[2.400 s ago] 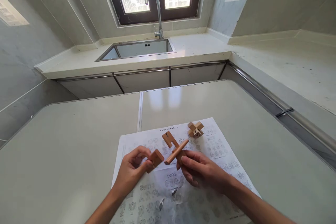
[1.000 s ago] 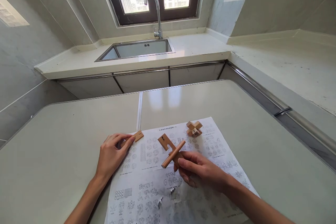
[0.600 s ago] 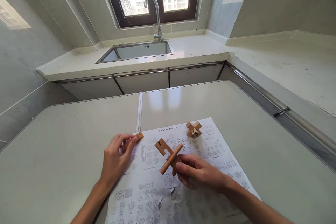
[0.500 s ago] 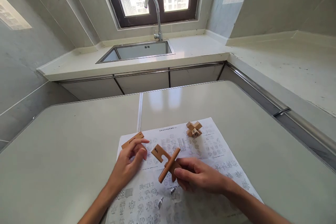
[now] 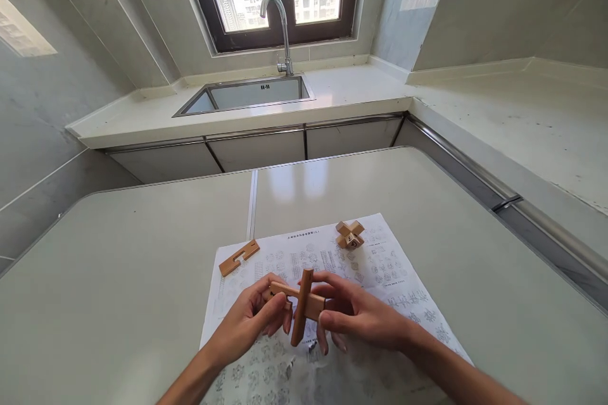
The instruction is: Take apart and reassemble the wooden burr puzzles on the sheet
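Two interlocked wooden puzzle pieces (image 5: 303, 310) form a cross above the printed sheet. My left hand (image 5: 256, 311) pinches the left end of the notched piece between thumb and fingers. At its right end, my right hand (image 5: 354, 311) is closed on the same pair, thumb in front and fingers behind. A loose notched wooden piece (image 5: 232, 261), with a mark at one end, lies on the sheet's upper left corner. Farther right on the paper stands an assembled wooden burr puzzle (image 5: 350, 235) with dark characters on it.
The sheet (image 5: 380, 266) carries many small line drawings and has torn spots near the hands. It lies on a pale table (image 5: 142, 253) with a seam strip. Beyond are a counter (image 5: 351, 82), a sink (image 5: 251, 92), a faucet (image 5: 285, 31) and a window.
My left hand has moved right and down from beside the loose piece and taken hold of the joined pieces. The joined pieces have turned, with the crossing piece now nearly upright in view.
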`<state>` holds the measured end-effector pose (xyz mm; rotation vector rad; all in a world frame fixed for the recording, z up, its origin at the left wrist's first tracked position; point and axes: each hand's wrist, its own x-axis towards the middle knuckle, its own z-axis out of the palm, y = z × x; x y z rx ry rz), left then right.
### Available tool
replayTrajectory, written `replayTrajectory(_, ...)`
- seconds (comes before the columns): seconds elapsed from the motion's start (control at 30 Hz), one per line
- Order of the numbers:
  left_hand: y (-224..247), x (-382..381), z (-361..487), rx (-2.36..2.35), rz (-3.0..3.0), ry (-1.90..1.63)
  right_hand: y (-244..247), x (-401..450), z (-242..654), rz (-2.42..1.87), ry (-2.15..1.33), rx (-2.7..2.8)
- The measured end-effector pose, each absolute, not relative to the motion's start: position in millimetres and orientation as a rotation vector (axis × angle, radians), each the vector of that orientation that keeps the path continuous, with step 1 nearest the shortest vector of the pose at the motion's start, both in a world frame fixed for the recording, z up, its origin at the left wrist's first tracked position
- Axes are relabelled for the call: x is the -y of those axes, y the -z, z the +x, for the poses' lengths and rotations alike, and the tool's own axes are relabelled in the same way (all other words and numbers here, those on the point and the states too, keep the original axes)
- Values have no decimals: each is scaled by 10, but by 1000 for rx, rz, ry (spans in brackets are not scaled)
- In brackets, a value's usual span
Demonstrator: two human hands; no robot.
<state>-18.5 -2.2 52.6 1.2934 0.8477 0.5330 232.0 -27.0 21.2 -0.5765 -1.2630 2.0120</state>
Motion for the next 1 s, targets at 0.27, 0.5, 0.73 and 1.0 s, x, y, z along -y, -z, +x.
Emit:
replayTrajectory(0.27,-465,45,-205,-786,1259,-515,-194,246,2325,-568,-2069,1162)
replayTrajectory(0.5,-488,46,-193,-804,1275,-540,-205,246,2339,-676,-1968,1098)
replayTrajectory(0.73,-490,16,-224,-819,1280,-558,-226,242,2353,-645,-1986,1111)
replayTrajectory(1.0,-514,26,-191,-846,1276,-576,-135,241,2364,-679,-1958,1067)
